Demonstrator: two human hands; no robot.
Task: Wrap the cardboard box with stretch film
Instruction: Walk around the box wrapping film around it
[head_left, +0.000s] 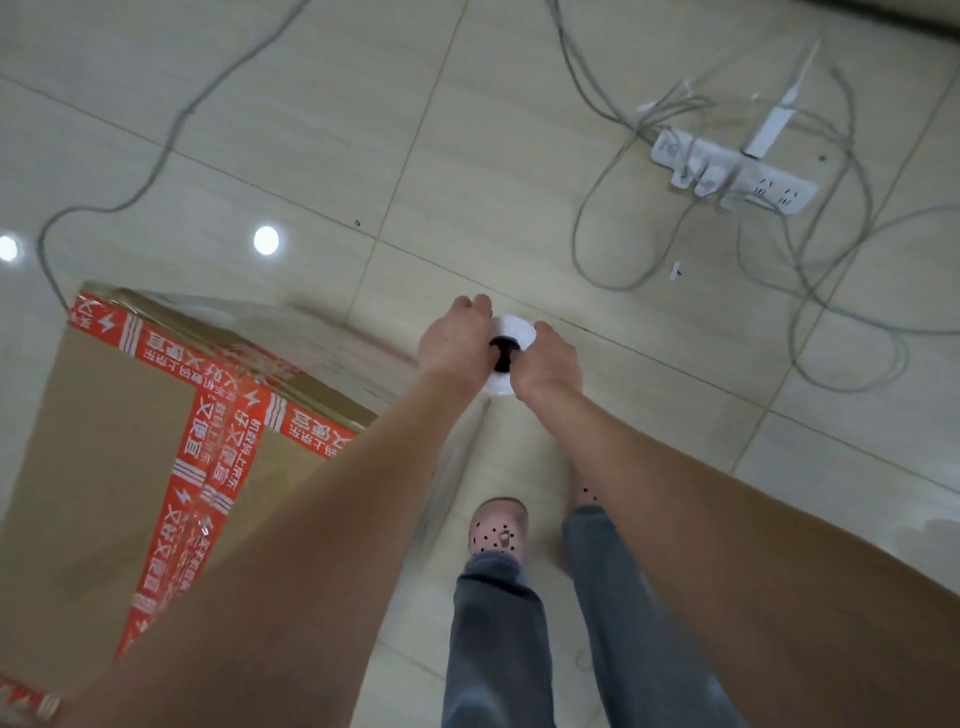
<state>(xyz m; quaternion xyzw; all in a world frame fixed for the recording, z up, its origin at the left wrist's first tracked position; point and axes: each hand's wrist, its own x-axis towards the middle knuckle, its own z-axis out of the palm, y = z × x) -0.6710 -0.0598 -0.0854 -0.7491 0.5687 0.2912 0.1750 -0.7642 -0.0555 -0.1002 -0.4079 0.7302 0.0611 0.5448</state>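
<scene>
Located at 8 o'clock on the tiled floor (467, 156): cardboard box (104, 441), sealed with red tape (208, 467). Held upright at centre: film roll (511, 325), gripped at its top end by left hand (457, 338) and right hand (548, 364). Seen stretching from roll toward box: clear film (358, 335). At 2 o'clock: power strip (732, 171) among cables (156, 156).

A: What lettering can be read?
B: White Chinese characters are printed on the red tape (218, 467) that crosses the top of the cardboard box (104, 441). The phrase "又好又便宜" is repeated along the strips and is seen inverted. The neighbouring characters are too blurred to be read.
A: Are signs shown?
B: White lightning-bolt signs (253, 401) are set between the phrases.
</scene>
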